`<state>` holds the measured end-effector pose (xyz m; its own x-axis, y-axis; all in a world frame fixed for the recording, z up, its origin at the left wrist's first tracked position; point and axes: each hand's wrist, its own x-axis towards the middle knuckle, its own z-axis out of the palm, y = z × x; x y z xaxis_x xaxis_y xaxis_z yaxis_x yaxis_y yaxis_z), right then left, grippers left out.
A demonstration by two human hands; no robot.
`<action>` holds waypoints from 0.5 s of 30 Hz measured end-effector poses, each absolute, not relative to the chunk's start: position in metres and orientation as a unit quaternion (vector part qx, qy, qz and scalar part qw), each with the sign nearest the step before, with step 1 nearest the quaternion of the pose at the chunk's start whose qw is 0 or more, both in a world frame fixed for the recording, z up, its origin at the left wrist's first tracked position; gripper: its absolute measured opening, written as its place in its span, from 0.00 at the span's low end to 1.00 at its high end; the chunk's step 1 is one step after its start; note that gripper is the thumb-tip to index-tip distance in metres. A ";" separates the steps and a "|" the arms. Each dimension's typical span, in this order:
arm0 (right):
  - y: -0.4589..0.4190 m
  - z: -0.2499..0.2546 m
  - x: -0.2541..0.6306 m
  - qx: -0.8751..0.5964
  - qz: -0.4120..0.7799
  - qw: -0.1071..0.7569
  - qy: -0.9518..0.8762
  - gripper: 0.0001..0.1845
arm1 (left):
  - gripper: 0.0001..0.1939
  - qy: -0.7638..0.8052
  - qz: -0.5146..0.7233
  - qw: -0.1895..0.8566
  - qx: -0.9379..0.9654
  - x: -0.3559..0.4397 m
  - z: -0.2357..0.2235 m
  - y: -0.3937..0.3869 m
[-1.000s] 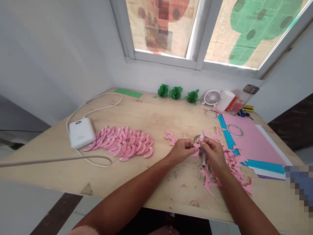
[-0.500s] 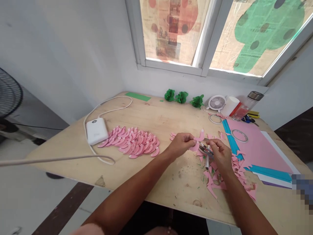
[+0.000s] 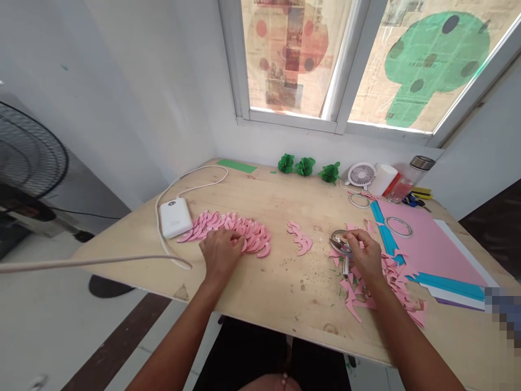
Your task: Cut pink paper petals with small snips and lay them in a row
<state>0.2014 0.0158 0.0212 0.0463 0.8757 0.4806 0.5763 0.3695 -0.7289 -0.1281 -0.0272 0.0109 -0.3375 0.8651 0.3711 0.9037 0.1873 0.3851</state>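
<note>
My left hand [image 3: 220, 251] rests at the near edge of a large spread of pink crescent-shaped paper pieces [image 3: 232, 232], fingers curled and pinched on one of them. My right hand [image 3: 363, 252] holds small scissors [image 3: 340, 243] together with a white pen-like stick over a heap of pink paper scraps [image 3: 382, 282]. A small group of cut pink pieces [image 3: 300, 239] lies between the two hands on the wooden table [image 3: 285, 293].
A white power bank [image 3: 175, 216] with a cable sits left of the crescents. Pink, blue and white paper sheets [image 3: 427, 244] with a tape ring lie at right. Green paper flowers [image 3: 305, 165], a small fan, a roll and a bottle line the far edge. A floor fan stands far left.
My left hand left the piece held in front of me and moved left to the crescent spread. The right hand stayed with the scissors. The camera view shifted left.
</note>
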 end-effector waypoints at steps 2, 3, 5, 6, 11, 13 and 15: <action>0.017 0.020 0.203 -0.540 0.149 0.482 -0.674 0.12 | 0.11 -0.779 -0.279 0.062 -0.559 -0.126 0.003 -0.025; 0.017 0.019 0.204 -0.541 0.146 0.482 -0.674 0.12 | 0.10 -0.784 -0.284 0.074 -0.547 -0.125 0.000 -0.025; 0.018 0.018 0.205 -0.539 0.144 0.480 -0.677 0.12 | 0.09 -0.794 -0.302 0.084 -0.521 -0.124 -0.006 -0.024; 0.018 0.018 0.205 -0.537 0.145 0.480 -0.678 0.12 | 0.09 -0.796 -0.312 0.080 -0.511 -0.124 -0.008 -0.023; 0.019 0.016 0.204 -0.535 0.147 0.480 -0.679 0.12 | 0.07 -0.820 -0.331 0.078 -0.460 -0.131 -0.013 -0.021; 0.019 0.016 0.203 -0.533 0.148 0.479 -0.682 0.12 | 0.09 -0.828 -0.328 0.072 -0.449 -0.132 -0.013 -0.019; 0.019 0.017 0.203 -0.530 0.149 0.478 -0.684 0.12 | 0.14 -0.829 -0.324 0.063 -0.451 -0.132 -0.012 -0.019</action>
<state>0.2026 0.0189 0.0167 0.0190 0.8675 0.4970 0.5829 0.3942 -0.7105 -0.1316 -0.0188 -0.0121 -0.5852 0.7072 0.3968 0.7891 0.3838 0.4796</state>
